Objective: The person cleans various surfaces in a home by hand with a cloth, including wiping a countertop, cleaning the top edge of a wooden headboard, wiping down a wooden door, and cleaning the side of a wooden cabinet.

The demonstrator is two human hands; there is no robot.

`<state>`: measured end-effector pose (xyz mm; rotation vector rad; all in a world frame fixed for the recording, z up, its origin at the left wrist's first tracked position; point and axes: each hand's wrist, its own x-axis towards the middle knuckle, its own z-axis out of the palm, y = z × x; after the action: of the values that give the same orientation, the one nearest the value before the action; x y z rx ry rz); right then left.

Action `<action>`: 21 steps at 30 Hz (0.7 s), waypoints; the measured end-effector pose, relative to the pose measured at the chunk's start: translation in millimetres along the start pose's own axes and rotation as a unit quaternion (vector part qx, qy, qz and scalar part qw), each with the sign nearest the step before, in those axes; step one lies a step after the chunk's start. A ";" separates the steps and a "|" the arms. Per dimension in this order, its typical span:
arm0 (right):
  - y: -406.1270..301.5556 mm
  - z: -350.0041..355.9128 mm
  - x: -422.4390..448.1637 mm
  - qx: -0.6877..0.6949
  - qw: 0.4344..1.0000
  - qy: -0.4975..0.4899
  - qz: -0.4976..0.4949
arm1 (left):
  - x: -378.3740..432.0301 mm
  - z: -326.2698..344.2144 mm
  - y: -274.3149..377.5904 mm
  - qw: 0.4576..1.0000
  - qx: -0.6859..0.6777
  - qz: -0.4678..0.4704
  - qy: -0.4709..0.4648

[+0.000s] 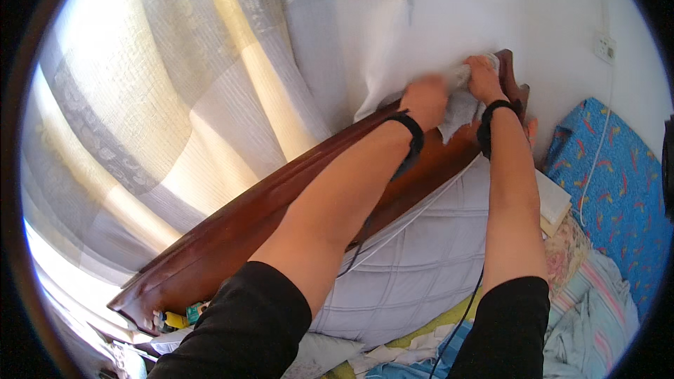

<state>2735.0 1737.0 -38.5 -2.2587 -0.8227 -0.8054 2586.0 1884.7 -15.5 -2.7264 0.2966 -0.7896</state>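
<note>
A dark reddish-brown wooden headboard (226, 226) runs diagonally from the lower left up to a carved end post (506, 71). Close to that post, my right hand (483, 80) grips a grey cloth (461, 113) that drapes over the top rail. My left hand (425, 99) is at the rail just left of it, beside the cloth. Motion blurs its fingers, so its hold on the cloth is unclear. Each wrist wears a black band, and the cloth's lower corner hangs against the headboard's front.
Long sheer curtains (174, 116) fall behind the headboard. Below it lie a quilted grey mattress or pad (416, 263), thin cables and rumpled bedding (584, 321). A blue patterned panel (616, 189) leans at the right wall, under a socket (604, 47). A yellow bottle (175, 320) stands lower left.
</note>
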 end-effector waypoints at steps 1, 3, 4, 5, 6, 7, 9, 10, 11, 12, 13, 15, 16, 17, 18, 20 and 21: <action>2.7 6.0 -5.6 -0.005 1.000 0.002 0.007 | -4.3 2.8 1.5 1.000 0.000 0.018 0.004; 3.9 12.3 -4.1 0.031 0.999 -0.004 -0.011 | -5.9 9.0 -2.9 0.999 -0.032 -0.003 -0.009; 4.2 10.9 2.2 -0.002 1.000 -0.019 -0.016 | -2.5 13.0 -2.0 1.000 0.007 -0.015 -0.004; 3.0 10.8 7.1 -0.035 0.999 -0.034 -0.021 | -1.9 16.4 -2.8 0.999 0.046 -0.027 0.001; 23.5 13.2 8.4 -0.003 1.000 0.026 -0.018 | 6.3 17.7 1.2 0.997 0.056 0.005 0.049; 0.9 21.9 3.9 0.011 1.000 0.013 -0.022 | -3.7 21.9 -9.9 0.998 0.060 -0.007 0.034; -26.1 12.6 -0.9 -0.033 0.999 -0.023 0.027 | -8.6 20.2 -17.0 0.998 0.054 -0.004 0.028; -14.4 17.3 8.4 -0.057 0.998 -0.035 -0.009 | -4.2 14.2 -15.1 0.999 0.014 -0.014 0.030; -17.8 17.2 14.3 -0.062 0.997 -0.039 -0.013 | -2.5 7.6 -13.8 0.999 0.008 -0.019 0.032; -11.3 18.7 13.5 -0.064 0.996 -0.067 -0.014 | 2.7 -3.0 -3.9 0.998 -0.030 -0.035 -0.037; -4.9 16.6 12.6 -0.068 0.994 -0.086 -0.011 | 10.7 -18.4 3.7 0.992 -0.063 -0.043 -0.102; -14.1 36.2 -9.5 -0.079 0.993 0.007 -0.085 | 9.1 -36.3 8.1 0.989 -0.073 -0.011 -0.128; -24.8 44.0 -20.5 -0.079 0.979 0.098 -0.161 | 3.8 -35.6 8.3 0.991 -0.061 -0.033 -0.114; -33.7 45.1 -24.4 -0.078 0.979 0.097 -0.159 | -2.9 -32.2 6.8 0.992 -0.046 -0.055 -0.102; -40.1 37.0 -18.8 -0.071 0.990 0.039 -0.116 | -0.3 -33.4 4.4 0.993 -0.043 -0.048 -0.094; -48.2 22.0 -14.1 -0.101 0.994 -0.019 -0.046 | 7.4 -32.9 2.1 0.995 -0.052 -0.037 -0.078; -56.0 19.2 -16.6 -0.096 0.994 -0.020 -0.045 | 1.4 -24.2 -2.0 0.994 -0.055 -0.041 -0.082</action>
<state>2691.3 1779.9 -44.5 -2.4270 -0.9049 -0.9163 2574.2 1881.0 5.3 -2.9026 0.1985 -0.5811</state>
